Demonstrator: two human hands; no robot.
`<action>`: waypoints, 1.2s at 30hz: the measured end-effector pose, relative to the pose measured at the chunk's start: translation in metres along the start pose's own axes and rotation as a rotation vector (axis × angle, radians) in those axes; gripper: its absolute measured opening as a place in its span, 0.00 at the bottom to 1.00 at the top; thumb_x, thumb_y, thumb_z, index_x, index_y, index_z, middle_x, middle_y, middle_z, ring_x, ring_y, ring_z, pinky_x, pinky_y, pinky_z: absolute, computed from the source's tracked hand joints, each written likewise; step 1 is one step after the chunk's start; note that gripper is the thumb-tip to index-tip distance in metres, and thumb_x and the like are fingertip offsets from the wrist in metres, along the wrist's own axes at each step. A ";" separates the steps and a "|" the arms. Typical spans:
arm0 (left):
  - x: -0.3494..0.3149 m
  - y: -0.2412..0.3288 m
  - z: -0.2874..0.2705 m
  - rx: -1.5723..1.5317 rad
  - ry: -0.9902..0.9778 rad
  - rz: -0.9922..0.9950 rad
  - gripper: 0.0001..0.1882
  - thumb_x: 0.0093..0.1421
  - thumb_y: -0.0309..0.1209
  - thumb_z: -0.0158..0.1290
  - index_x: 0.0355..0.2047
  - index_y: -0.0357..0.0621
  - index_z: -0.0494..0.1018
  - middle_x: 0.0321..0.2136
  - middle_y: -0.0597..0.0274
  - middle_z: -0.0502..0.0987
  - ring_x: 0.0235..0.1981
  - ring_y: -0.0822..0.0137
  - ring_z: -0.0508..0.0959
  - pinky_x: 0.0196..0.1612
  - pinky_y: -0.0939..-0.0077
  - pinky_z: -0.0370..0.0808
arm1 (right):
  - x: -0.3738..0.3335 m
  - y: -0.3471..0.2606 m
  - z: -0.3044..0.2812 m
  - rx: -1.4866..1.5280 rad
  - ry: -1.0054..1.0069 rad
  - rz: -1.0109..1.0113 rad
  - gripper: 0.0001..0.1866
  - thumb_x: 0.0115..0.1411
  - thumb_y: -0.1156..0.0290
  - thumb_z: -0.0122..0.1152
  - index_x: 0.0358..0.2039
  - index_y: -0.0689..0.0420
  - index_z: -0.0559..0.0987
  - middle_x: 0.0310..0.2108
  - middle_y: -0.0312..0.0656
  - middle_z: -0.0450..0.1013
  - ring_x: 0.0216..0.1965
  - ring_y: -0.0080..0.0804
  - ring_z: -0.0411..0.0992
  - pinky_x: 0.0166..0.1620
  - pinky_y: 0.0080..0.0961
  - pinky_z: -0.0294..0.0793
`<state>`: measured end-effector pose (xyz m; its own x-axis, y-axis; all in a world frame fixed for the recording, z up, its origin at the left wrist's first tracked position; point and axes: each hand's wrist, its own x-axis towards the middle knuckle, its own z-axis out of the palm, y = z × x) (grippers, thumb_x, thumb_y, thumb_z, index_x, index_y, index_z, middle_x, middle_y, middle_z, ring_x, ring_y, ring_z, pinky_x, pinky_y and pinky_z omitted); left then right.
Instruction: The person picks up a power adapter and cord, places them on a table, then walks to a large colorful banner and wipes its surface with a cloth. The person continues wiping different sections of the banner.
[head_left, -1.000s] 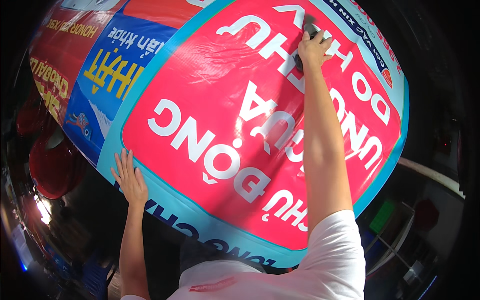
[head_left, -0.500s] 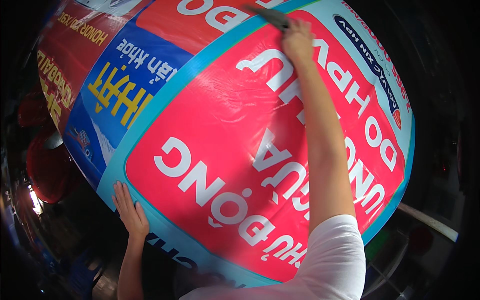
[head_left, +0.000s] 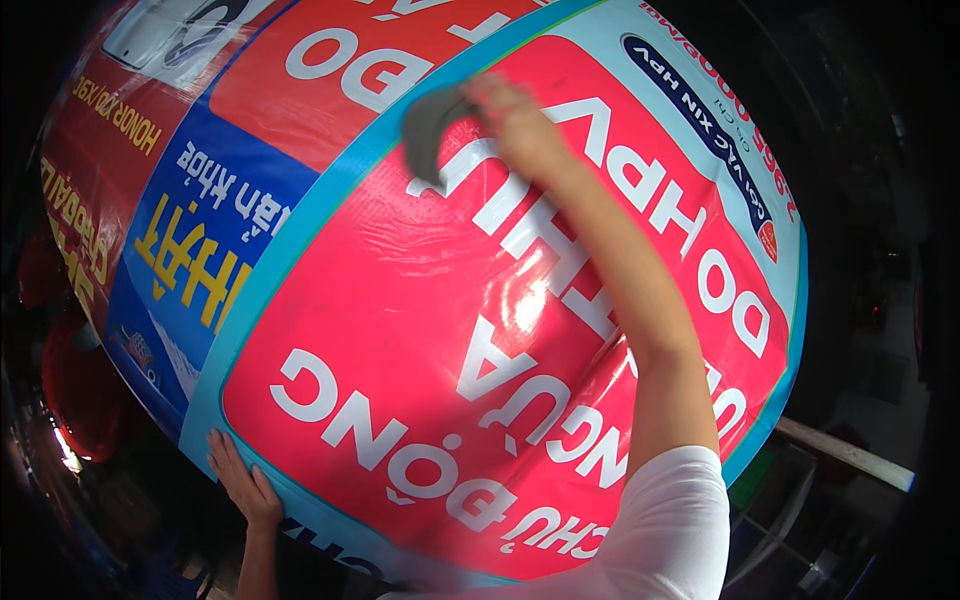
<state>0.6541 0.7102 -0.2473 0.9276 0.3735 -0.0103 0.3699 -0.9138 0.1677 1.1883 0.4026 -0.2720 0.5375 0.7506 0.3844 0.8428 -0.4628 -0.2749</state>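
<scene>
A large glossy printed banner (head_left: 330, 290) spreads before me, with a pink panel of white letters edged in turquoise. My right hand (head_left: 515, 120) reaches across to its far part, closed on a dark grey cloth (head_left: 436, 130) that touches the pink panel near its far left corner. Motion blurs both the cloth and the fingers. At the near left edge my left hand (head_left: 245, 485) lies flat on the turquoise border, fingers stretched out and holding nothing. Light glares off small wrinkles in the middle of the pink panel.
Blue, red and maroon printed panels (head_left: 195, 250) continue to the left. Dark red rounded shapes (head_left: 85, 390) stand beyond the left edge, below the banner. At the right, a pale bar (head_left: 850, 453) sticks out from under the banner. The surroundings are mostly dark.
My right hand has swept left and nearer with the cloth. My left hand stays at the turquoise border. The whole view has shifted slightly, and the glare on the pink panel is brighter.
</scene>
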 end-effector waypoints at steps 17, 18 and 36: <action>0.000 -0.001 0.003 0.045 0.006 0.007 0.30 0.68 0.37 0.32 0.66 0.32 0.50 0.68 0.43 0.51 0.70 0.46 0.49 0.69 0.50 0.41 | -0.179 -0.170 -0.038 0.220 -0.265 -0.256 0.24 0.57 0.68 0.54 0.57 0.49 0.71 0.60 0.40 0.67 0.57 0.36 0.68 0.57 0.41 0.69; -0.001 -0.002 0.005 0.032 0.010 0.011 0.30 0.69 0.38 0.32 0.67 0.33 0.50 0.68 0.43 0.51 0.70 0.47 0.49 0.69 0.50 0.41 | -0.202 -0.149 -0.054 0.202 -0.303 -0.286 0.24 0.57 0.68 0.54 0.56 0.50 0.72 0.60 0.39 0.67 0.57 0.37 0.69 0.59 0.42 0.68; -0.003 -0.010 0.011 0.040 0.059 0.059 0.31 0.70 0.44 0.30 0.68 0.40 0.49 0.68 0.48 0.51 0.70 0.50 0.49 0.69 0.52 0.42 | -0.343 -0.216 -0.099 0.192 -0.421 0.130 0.24 0.55 0.79 0.55 0.54 0.50 0.72 0.55 0.40 0.69 0.59 0.40 0.66 0.63 0.46 0.63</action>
<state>0.6484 0.7169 -0.2602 0.9435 0.3263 0.0569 0.3174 -0.9398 0.1268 0.8248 0.1985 -0.2569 0.5463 0.8365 -0.0434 0.7275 -0.4995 -0.4704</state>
